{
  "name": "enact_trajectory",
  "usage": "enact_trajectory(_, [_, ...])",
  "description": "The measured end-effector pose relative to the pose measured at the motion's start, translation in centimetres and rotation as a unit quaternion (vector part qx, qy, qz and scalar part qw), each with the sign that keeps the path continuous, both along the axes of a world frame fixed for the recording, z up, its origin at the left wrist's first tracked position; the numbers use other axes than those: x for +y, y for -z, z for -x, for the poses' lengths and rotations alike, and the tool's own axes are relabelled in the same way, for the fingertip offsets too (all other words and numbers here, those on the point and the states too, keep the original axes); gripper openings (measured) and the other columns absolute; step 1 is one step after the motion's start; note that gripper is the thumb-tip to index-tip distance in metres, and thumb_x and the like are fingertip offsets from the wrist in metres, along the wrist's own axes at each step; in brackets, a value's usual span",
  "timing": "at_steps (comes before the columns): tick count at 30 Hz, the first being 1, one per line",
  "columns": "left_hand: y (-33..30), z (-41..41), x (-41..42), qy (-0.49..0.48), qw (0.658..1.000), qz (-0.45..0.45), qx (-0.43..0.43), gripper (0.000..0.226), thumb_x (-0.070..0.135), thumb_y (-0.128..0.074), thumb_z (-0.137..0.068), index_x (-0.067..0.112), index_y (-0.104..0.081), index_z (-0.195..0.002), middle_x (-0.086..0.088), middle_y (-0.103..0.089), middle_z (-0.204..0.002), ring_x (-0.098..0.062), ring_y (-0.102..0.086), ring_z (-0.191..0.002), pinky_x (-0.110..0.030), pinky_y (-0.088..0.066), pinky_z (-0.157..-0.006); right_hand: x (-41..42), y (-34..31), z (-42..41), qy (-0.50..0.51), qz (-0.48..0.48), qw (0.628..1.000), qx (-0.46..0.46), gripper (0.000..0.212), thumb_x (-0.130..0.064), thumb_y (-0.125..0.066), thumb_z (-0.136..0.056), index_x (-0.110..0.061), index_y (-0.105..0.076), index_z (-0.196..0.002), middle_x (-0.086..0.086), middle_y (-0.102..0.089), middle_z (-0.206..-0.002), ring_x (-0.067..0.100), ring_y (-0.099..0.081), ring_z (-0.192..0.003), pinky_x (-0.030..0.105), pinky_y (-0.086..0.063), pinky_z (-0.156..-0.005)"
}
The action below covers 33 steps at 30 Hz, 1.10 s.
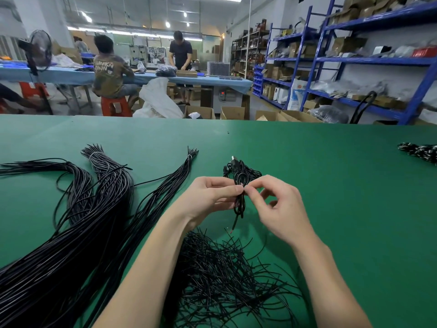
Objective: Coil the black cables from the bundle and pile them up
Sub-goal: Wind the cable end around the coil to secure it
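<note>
1. Far left on the green work table (331, 185), long black cable bundles (78, 233) fan out, two of them tied near their tips with pale bands; these are the uncoiled stock, lying well apart from the hands.

2. Near the bottom edge, between the forearms, lies a loose tangle of thin black tie wires (220, 280), close under the work.

3. The left hand (212, 197) pinches a small coiled cable (240, 200) at its waist, thumb and forefinger closed on it, the other fingers curled behind.

4. The right hand (279, 207) meets it from the other side, fingertips nipping something at the same waist, most likely a tie being twisted; the remaining fingers are loosely bent and hold nothing else.

5. Just beyond the fingers, a small pile of finished coils (241, 171) rests on the table, a plug end poking up.

6. At the far right edge sits another heap of black-and-white cable ends (421, 152).

7. Risks, as judged: a slack pinch could let the loops spring open, and the free tail hanging below the coil could snag the tie wires underneath when the coil goes onto the pile.
</note>
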<state>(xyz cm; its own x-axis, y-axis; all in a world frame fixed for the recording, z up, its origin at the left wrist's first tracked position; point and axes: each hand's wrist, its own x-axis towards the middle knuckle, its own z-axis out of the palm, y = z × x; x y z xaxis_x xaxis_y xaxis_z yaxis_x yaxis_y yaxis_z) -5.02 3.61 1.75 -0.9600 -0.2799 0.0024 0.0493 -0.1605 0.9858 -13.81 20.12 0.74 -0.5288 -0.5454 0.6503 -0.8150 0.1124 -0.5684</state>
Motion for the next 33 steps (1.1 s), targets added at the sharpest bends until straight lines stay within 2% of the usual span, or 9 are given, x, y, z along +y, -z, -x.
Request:
enact_trajectory(3, [0.2, 0.4, 0.5, -0.022, 0.999, 0.008, 0.037, 0.014, 0.005, -0.075, -0.084, -0.001, -0.072, -0.096, -0.012, -0.076, -0.089, -0.018, -0.070, -0.079, -0.024, -0.056, -0.076, -1.1, 0.5, -0.2, -0.012, 0.077, 0.966, -0.245, 0.026, -0.017, -0.066, -0.097, -0.022, -0.069, -0.071, -0.010, -0.063, -0.067, 0.007, -0.051, -0.057, 0.017, -0.039, -0.051])
enact_trajectory(5, [0.3, 0.6, 0.8, -0.049, 0.997, 0.031, 0.041, 0.011, 0.003, -0.075, -0.085, -0.001, -0.073, -0.095, -0.016, -0.076, -0.091, -0.018, -0.073, -0.080, -0.023, -0.057, -0.074, -1.4, 0.2, -0.4, -0.061, 0.114, 0.873, -0.470, 0.024, -0.014, -0.063, -0.096, -0.017, -0.070, -0.073, -0.004, -0.060, -0.068, 0.005, -0.047, -0.053, 0.016, -0.035, -0.045])
enact_trajectory(6, [0.5, 0.7, 0.9, -0.061, 0.997, 0.037, 0.037, 0.007, 0.002, -0.075, -0.085, 0.002, -0.074, -0.091, -0.013, -0.076, -0.086, -0.015, -0.072, -0.075, -0.021, -0.057, -0.071, -1.4, 0.0, -0.5, -0.072, 0.115, 0.834, -0.535, 0.020, -0.015, -0.064, -0.096, -0.013, -0.070, -0.078, -0.003, -0.062, -0.070, 0.004, -0.047, -0.052, 0.015, -0.035, -0.043])
enact_trajectory(7, [0.6, 0.7, 0.9, -0.069, 0.997, 0.037, 0.029, 0.004, 0.002, -0.076, -0.085, 0.005, -0.075, -0.087, -0.008, -0.076, -0.081, -0.013, -0.071, -0.072, -0.020, -0.056, -0.069, -1.4, 0.1, -0.4, -0.068, 0.103, 0.825, -0.552, 0.017, -0.017, -0.066, -0.096, -0.010, -0.072, -0.082, -0.002, -0.066, -0.072, 0.004, -0.050, -0.051, 0.015, -0.037, -0.042])
enact_trajectory(12, [0.8, 0.7, 0.6, -0.070, 0.995, -0.061, -0.035, 0.027, 0.005, -0.076, -0.084, -0.004, -0.069, -0.109, -0.004, -0.073, -0.076, -0.009, -0.067, -0.063, -0.017, -0.053, -0.062, -1.2, 1.1, -0.1, 0.040, 0.081, 0.967, -0.238, 0.009, -0.028, -0.080, -0.087, -0.028, -0.075, -0.094, -0.012, -0.076, -0.089, 0.011, -0.071, -0.065, 0.023, -0.056, -0.054])
enact_trajectory(17, [0.4, 0.6, 0.4, -0.038, 0.991, -0.117, -0.053, 0.021, 0.005, -0.072, -0.086, -0.002, -0.071, -0.106, -0.006, -0.074, -0.079, -0.010, -0.069, -0.067, -0.018, -0.055, -0.063, -0.5, 1.5, 0.3, 0.057, 0.049, 0.997, -0.013, 0.015, -0.035, -0.078, -0.088, -0.030, -0.079, -0.103, -0.023, -0.072, -0.097, 0.005, -0.066, -0.073, 0.008, -0.043, -0.057])
enact_trajectory(22, [0.4, 0.5, 0.2, -0.016, 0.987, -0.144, -0.066, 0.009, 0.004, -0.070, -0.087, 0.002, -0.074, -0.095, -0.006, -0.073, -0.080, -0.010, -0.069, -0.068, -0.019, -0.057, -0.066, -0.3, 1.6, 0.4, 0.063, 0.031, 0.996, 0.054, 0.009, -0.033, -0.074, -0.092, -0.027, -0.079, -0.098, -0.021, -0.070, -0.097, 0.004, -0.064, -0.075, 0.006, -0.041, -0.063])
enact_trajectory(28, [-0.1, 0.1, -0.2, 0.008, 0.982, -0.165, -0.096, 0.010, 0.004, -0.074, -0.078, 0.008, -0.081, -0.072, -0.006, -0.073, -0.079, -0.010, -0.067, -0.064, -0.018, -0.056, -0.060, -0.6, 1.2, 0.0, 0.037, 0.010, 0.998, 0.056, 0.009, -0.038, -0.066, -0.097, -0.030, -0.070, -0.096, -0.022, -0.066, -0.099, 0.007, -0.064, -0.079, 0.008, -0.041, -0.062])
enact_trajectory(33, [-0.4, -0.3, -0.1, 0.022, 0.981, -0.166, -0.102, 0.006, 0.008, -0.076, -0.067, 0.009, -0.081, -0.070, -0.007, -0.073, -0.080, -0.011, -0.068, -0.067, -0.018, -0.058, -0.063, -0.6, 1.3, -0.1, 0.019, 0.017, 0.998, 0.057, 0.004, -0.033, -0.067, -0.097, -0.030, -0.069, -0.094, -0.022, -0.064, -0.097, 0.006, -0.063, -0.080, 0.010, -0.043, -0.058])
